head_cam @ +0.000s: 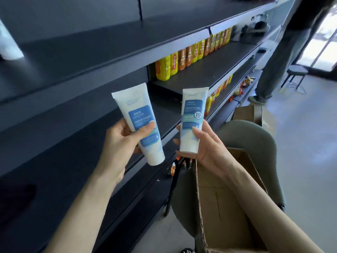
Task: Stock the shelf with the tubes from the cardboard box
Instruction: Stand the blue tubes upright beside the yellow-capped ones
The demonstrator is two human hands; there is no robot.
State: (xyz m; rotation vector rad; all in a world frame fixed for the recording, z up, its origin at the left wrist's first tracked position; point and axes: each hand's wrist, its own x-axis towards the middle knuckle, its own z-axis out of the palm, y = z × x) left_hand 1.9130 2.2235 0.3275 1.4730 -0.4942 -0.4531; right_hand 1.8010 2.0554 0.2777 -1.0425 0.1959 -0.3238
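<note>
Head view, left hand fingers wrapped round white blue-labelled tube, right hand gripping matching tube

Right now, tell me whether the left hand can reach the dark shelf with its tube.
Probably yes: the left hand holds its white-and-blue tube just in front of the dark shelf, and nothing shows between them there.

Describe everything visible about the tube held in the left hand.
This tube looks like soft white plastic, with a blue label panel and pale printed text. Its flat crimped end points up and leans left; its rounded white end points down. The left hand holds its lower half, thumb across the front. It is in front of the dark shelf, apart from the other tube.
</note>
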